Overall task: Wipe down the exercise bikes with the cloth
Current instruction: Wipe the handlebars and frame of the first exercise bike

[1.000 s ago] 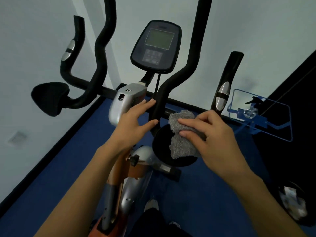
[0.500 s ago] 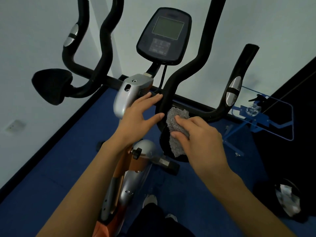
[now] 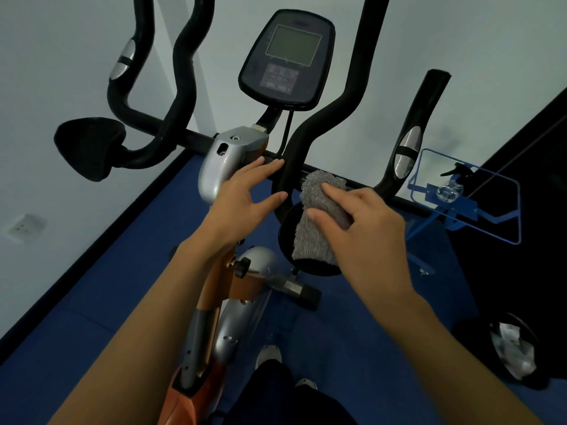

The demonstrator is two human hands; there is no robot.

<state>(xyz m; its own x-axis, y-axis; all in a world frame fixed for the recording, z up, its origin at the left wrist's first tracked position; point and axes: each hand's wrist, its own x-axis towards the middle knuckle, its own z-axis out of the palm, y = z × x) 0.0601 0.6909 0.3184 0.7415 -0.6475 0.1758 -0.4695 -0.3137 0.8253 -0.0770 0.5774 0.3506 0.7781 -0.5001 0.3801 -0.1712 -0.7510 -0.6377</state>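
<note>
While pressed to the handlebar [image 3: 306, 142], grey cloth [image 3: 319, 216] under right hand [image 3: 365, 228]

Cloth [image 3: 319, 216] on handlebar [image 3: 310, 139], console [image 3: 287, 56] above, bin [image 3: 512, 351] right

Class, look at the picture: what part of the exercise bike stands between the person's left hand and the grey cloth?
In the head view, a black padded handlebar tube rises between the left hand and the grey cloth.

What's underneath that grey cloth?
The grey cloth drapes over the bike's black crossbar and a round black pad. The right hand presses it; the covered patch is hidden.
</note>
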